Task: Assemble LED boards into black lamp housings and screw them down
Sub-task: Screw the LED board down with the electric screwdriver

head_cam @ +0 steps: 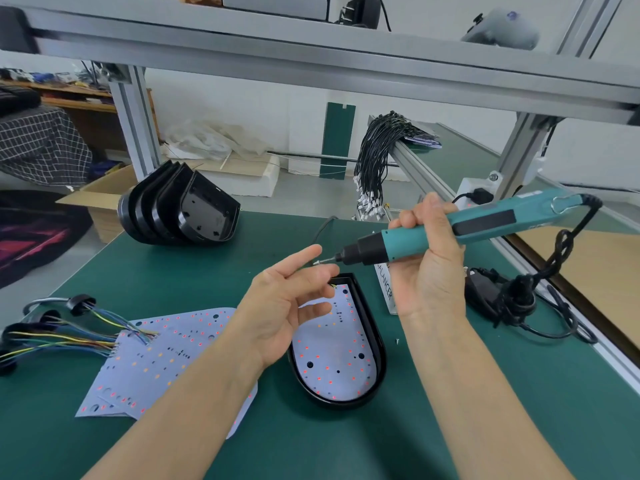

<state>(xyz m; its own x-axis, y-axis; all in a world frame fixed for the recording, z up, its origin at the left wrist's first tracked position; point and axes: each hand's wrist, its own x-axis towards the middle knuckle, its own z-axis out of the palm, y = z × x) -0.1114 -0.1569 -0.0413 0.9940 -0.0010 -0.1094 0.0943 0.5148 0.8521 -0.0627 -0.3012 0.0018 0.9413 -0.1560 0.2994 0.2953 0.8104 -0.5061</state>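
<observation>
Green mat covers the workbench (145, 278), under a grey aluminium frame (311, 60) crossing the top of view; cardboard box and foam on the floor beyond. Back left on the mat: stack of empty black lamp housings (180, 206), nested, lying on their sides. Near left: loose pile of white LED boards (152, 362) dotted with red and orange emitters, coloured wires (69, 336) running off their left edge. A bundle of black leads (377, 157) hangs over the rail at back centre.

Centre of mat: one black lamp housing (375, 337), lying flat and open side up, with a white LED board (332, 365) seated inside it.

Right hand (427, 258) grips a teal electric screwdriver (460, 226) round the barrel, held above the housing, nearly level, bit pointing left. Its black coiled cord (554, 258) drops to a tangle at right. Left hand (291, 299) is raised palm up over the housing's far end, fingers spread and loosely bent, fingertips close to the bit. Something small sits on the bit's end; cannot tell whether the fingers touch it. One small screw (397, 340) lies on the mat just right of the housing.
</observation>
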